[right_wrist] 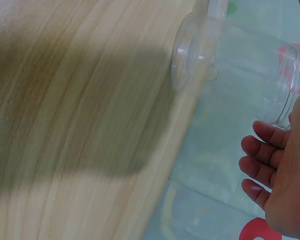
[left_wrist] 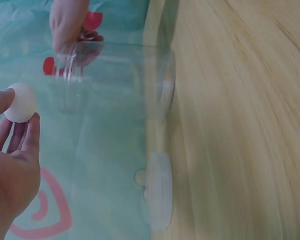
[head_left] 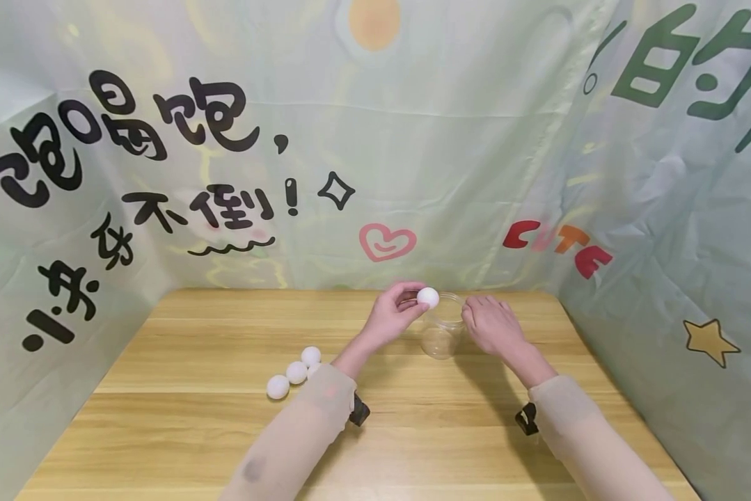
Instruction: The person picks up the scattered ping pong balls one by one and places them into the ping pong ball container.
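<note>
Both hands were at work over the wooden bench (head_left: 181,431), toward its far edge. The left hand (head_left: 392,309) pinched a white ball (head_left: 428,298) between the thumb and the fingertips, holding it up by the left side of the mouth of a clear jar (head_left: 440,337). The left wrist view showed the ball apart from the rim, but whether it was over the opening could not be told. The jar stood upright on the bench. The right hand (head_left: 493,325) gripped the jar at the right side of its rim, with the four fingers bent and the thumb hidden in the right wrist view. A flat whitish disc (left_wrist: 160,191) lay on the bench near the jar, on the left hand's side. Well to the left of the jar, four more balls (head_left: 296,372) lay close together, one partly covered by the left sleeve (head_left: 296,424). The right sleeve (head_left: 601,431) reached in from the near side, and a black device (head_left: 527,419) showed beside its cuff. Behind the bench hung a pale green cloth (head_left: 450,174) printed with large black characters (head_left: 209,115), a pink heart (head_left: 388,225) and the coloured word CUTE (head_left: 523,235).
</note>
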The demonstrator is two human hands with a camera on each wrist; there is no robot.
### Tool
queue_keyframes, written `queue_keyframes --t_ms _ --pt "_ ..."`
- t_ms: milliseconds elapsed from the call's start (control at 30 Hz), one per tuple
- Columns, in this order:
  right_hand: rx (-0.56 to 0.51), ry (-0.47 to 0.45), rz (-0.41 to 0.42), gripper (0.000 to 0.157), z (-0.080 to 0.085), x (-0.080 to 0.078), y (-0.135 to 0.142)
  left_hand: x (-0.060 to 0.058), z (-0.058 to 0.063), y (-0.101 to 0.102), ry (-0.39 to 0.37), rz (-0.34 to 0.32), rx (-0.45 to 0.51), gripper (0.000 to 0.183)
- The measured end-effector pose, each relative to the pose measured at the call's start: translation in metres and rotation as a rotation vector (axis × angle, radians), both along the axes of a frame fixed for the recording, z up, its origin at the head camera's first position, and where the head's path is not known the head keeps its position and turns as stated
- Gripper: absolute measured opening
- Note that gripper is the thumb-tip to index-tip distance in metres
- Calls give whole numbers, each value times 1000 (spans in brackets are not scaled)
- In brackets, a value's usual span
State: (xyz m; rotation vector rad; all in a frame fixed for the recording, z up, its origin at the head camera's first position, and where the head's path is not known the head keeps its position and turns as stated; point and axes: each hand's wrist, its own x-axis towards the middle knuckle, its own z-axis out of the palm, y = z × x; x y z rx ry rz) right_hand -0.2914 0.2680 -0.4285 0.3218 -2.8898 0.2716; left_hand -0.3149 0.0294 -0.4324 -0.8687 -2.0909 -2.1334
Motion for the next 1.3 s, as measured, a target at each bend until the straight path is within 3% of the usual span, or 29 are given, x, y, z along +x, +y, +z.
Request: queue_keyframes --t_ms 400,633,867,1300 --pt "2 17 5 36 -1 -3 0 -9 -5 18 77 62 -151 36" --pt "4 4 4 40 -1 -3 0 -12 -5 23 115 99 -308 37" --pt "11 -14 2 43 -1 -2 0 -11 -3 24 96 110 -416 33" --pt "14 -21 0 44 -2 -2 1 -11 -7 24 115 88 -459 37"
